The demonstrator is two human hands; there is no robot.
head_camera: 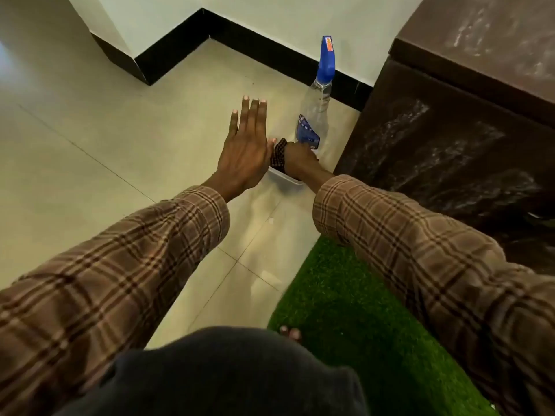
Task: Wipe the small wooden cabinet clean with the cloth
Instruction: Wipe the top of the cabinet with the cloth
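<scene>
The small wooden cabinet [450, 139] stands on the floor [90, 145] at the right of the head view, dark brown, its top and near face marked with pale dusty smears; its near top edge runs from upper left down to lower right, and the panelled face turns toward the tiled floor and the person. The cloth [278, 156], a dark checked piece, sits bunched in a small white tub [286, 181] on the floor just beside the cabinet's lower left corner, with one corner poking upward; its long axis cannot be told from this bundle. The right hand [298, 159] reaches down onto it with fingers curled round the fabric, apparently gripping it, though the fingertips are hidden. The left hand [246, 145] hovers flat beside the tub with fingers straight and spread, holding nothing, its thumb close to the cloth. A clear spray bottle [318, 106] with a blue trigger head stands upright just behind the tub, near the black skirting. A green turf mat [345, 310] lies in front of the cabinet. Judging from this, the wiping has not begun. The likely trouble is that lifting the cloth drags the light tub along or tips it, or that the rising hand knocks the bottle over, since it stands so close. A loosely bunched cloth could also smear the dust rather than lift it.
</scene>
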